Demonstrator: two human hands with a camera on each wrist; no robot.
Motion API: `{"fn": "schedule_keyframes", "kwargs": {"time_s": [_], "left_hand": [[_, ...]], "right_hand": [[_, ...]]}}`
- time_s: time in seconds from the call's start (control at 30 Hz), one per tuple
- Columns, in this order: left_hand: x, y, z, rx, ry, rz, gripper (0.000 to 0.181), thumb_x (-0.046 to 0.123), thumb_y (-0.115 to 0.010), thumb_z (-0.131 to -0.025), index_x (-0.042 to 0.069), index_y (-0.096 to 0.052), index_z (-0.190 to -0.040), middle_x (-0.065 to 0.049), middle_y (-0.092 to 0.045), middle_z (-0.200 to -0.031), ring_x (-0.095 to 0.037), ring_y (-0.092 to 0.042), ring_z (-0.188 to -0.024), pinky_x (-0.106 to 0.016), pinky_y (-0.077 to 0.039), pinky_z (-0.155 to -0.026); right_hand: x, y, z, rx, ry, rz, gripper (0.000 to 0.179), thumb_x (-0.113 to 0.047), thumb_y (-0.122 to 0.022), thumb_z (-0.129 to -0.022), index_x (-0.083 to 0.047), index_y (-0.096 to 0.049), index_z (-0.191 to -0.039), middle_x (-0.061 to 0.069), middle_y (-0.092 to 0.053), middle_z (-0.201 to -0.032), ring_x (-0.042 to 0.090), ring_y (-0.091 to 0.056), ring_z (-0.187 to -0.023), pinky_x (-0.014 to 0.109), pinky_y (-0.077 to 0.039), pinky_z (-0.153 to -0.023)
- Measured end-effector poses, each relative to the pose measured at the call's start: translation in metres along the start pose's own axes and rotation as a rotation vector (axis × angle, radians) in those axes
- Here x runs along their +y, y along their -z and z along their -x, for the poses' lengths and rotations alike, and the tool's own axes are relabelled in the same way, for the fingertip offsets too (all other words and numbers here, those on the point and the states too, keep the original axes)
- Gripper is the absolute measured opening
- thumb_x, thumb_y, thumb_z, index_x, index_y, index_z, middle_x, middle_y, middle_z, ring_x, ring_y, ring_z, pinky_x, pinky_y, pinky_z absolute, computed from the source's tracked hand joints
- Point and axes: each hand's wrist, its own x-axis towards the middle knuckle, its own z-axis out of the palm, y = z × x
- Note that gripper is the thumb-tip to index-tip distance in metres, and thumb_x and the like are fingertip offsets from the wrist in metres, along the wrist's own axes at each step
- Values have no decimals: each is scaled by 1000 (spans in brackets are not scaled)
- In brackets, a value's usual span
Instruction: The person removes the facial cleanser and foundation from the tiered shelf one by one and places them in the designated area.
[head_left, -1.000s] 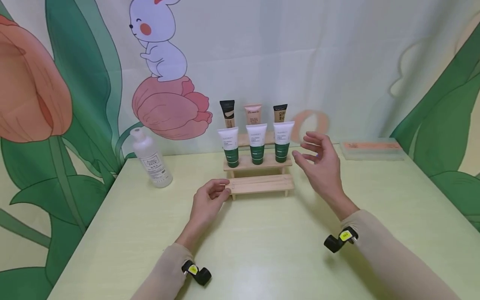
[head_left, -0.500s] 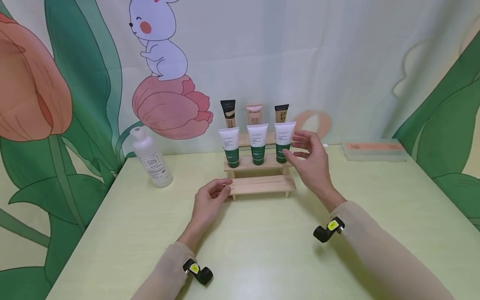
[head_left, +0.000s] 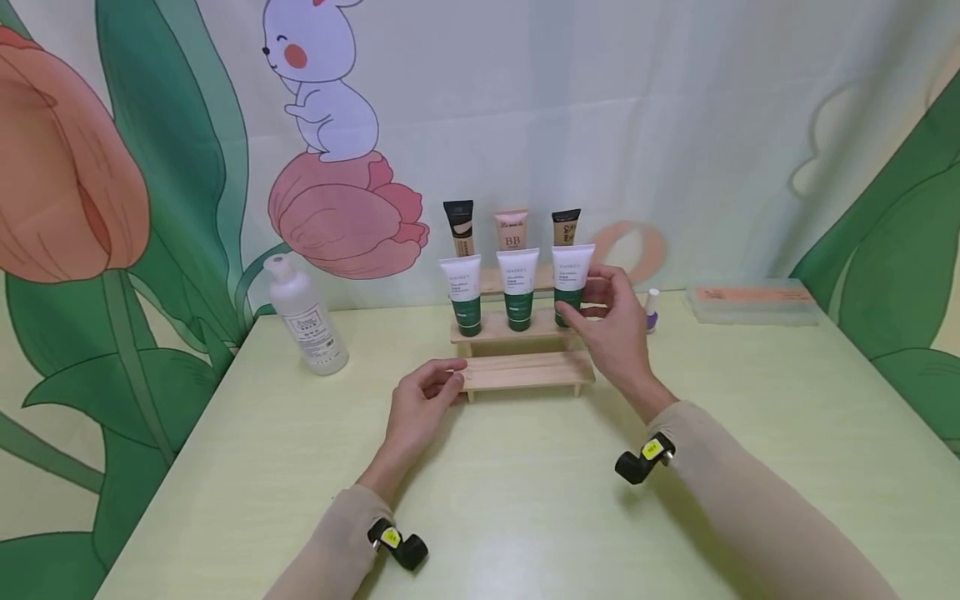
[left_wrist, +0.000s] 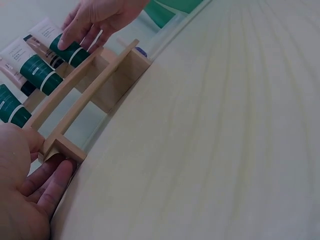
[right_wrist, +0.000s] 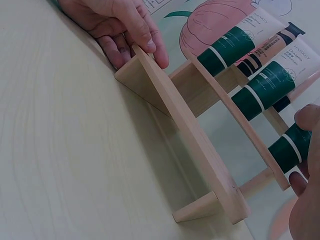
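A three-step wooden display rack (head_left: 528,372) stands on the table, its lowest step bare. My left hand (head_left: 422,402) holds the left end of that step between thumb and fingers, with fingertips tucked underneath in the left wrist view. On the middle step is a row of three white-and-green squeeze tubes (head_left: 518,283), caps down. My right hand (head_left: 617,333) pinches the rightmost squeeze tube (head_left: 572,271) low on its green part, thumb in front and fingers behind. Behind them on the top step stand a black-topped tube (head_left: 460,223), a pink BB cream tube (head_left: 512,229) and a gold-and-black tube (head_left: 566,225).
A white pump-style bottle (head_left: 306,321) stands at the left. Just right of my right hand is a small purple nail polish bottle (head_left: 652,312) with a white cap. A flat clear case (head_left: 753,304) lies at the back right, by the printed curtain (head_left: 675,150).
My right hand has moved left from beside the rack onto the rightmost squeeze tube and now grips it. The nail polish bottle has come into view behind it. My left hand stays put.
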Motion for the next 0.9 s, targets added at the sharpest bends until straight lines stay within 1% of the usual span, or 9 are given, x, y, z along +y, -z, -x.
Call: {"fn": "schedule_keyframes", "kwargs": {"time_s": [0.13, 0.3, 0.4, 0.6, 0.7, 0.9], "left_hand": [[-1, 0, -1, -2, -4, 11, 19, 15, -75, -109, 17, -82, -126, -7, -81, -104, -23, -78, -94, -20, -63, -80], [-3, 0, -1, -7, -28, 39, 19, 12, -75, -109, 12, -82, -126, -11, -80, -103, -27, -80, -93, -25, -67, -82], [-3, 0, -1, -8, -44, 45, 19, 11, -74, -109, 10, -81, -126, -13, -80, -103, -28, -80, -93, -27, -67, -84], [-3, 0, -1, -11, -45, 30, 19, 11, -73, -109, 11, -81, -127, -11, -80, -102, -23, -79, -92, -24, -67, -82], [-3, 0, 0, -12, -43, 19, 19, 11, -73, -110, 12, -81, -127, -10, -81, -103, -22, -79, -91, -23, -66, -81], [-1, 0, 0, -10, -28, 13, 20, 12, -74, -109, 15, -81, -127, -9, -81, -103, -24, -80, -93, -23, -66, -81]], "right_hand": [[-1, -1, 0, 16, -10, 15, 58, -9, -89, -97, -8, -57, -145, 13, -72, -129, 25, -71, -113, 39, -64, -97], [-4, 2, 2, 38, -1, 17, 57, -7, -87, -97, -6, -57, -144, 13, -71, -129, 25, -71, -112, 41, -65, -98], [-7, 8, 3, 57, 20, 23, 57, -7, -87, -97, -6, -56, -145, 13, -70, -129, 25, -71, -112, 41, -64, -99], [-11, 27, 3, 97, 66, 33, 56, -7, -85, -98, -4, -55, -145, 11, -69, -127, 20, -70, -110, 33, -63, -96], [-10, 39, 1, 125, 79, 44, 54, -7, -84, -98, -4, -55, -144, 10, -68, -125, 17, -69, -108, 31, -63, -94], [-13, 67, -2, 184, 57, 79, 55, -9, -84, -98, -8, -57, -145, 3, -66, -124, 13, -68, -109, 27, -61, -94]]}}
